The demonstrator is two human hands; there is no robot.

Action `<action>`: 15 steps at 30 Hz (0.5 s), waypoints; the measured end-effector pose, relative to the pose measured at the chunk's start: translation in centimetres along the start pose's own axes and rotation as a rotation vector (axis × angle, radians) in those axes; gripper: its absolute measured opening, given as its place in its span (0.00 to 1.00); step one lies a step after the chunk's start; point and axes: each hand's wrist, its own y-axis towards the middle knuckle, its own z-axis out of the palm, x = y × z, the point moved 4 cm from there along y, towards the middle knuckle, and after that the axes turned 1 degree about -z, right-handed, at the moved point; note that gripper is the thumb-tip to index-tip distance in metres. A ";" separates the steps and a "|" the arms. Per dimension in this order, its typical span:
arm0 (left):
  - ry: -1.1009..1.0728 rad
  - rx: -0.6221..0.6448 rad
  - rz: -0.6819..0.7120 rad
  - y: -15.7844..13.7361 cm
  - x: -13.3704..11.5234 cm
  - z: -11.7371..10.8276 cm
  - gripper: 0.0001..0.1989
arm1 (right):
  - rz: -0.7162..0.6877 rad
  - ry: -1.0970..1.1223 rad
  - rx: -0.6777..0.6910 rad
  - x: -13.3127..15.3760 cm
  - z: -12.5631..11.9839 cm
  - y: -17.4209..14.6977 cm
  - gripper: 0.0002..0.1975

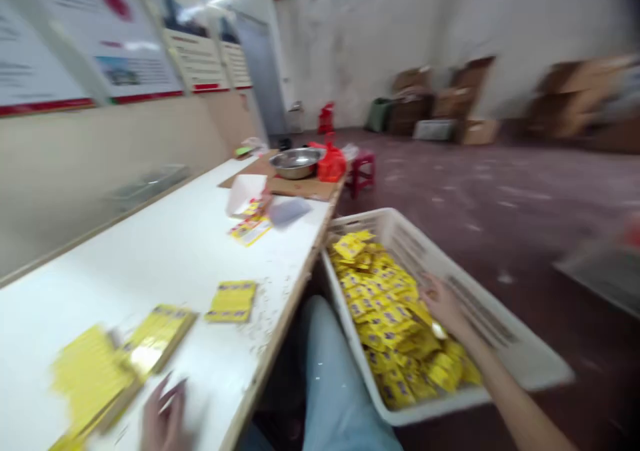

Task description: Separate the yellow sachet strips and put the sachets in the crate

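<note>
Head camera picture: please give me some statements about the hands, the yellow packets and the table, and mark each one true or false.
1. The right hand reaches into the white crate of loose yellow packets. True.
2. The white crate stands on the white table. False: it sits beside the table, lower, next to the person's leg.
3. Stacks of yellow packets lie on the table. True.
4. The metal bowl is full of yellow packets. False: no packets show in it, and it stands at the far end of the table.
5. The left hand is over the near edge of the table. True; it is blurred, so its grip cannot be told.
</note>
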 end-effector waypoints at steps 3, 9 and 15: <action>0.016 0.003 0.096 -0.6 -1.1 -0.3 0.23 | -0.144 0.231 0.202 6.6 7.1 2.7 0.19; 0.255 -0.007 0.265 -1.1 -2.9 0.3 0.16 | -0.548 0.293 0.655 22.7 20.7 -0.3 0.17; 0.391 -0.091 0.240 -3.0 -3.2 -2.2 0.16 | -0.964 0.128 0.477 30.3 30.8 -6.2 0.20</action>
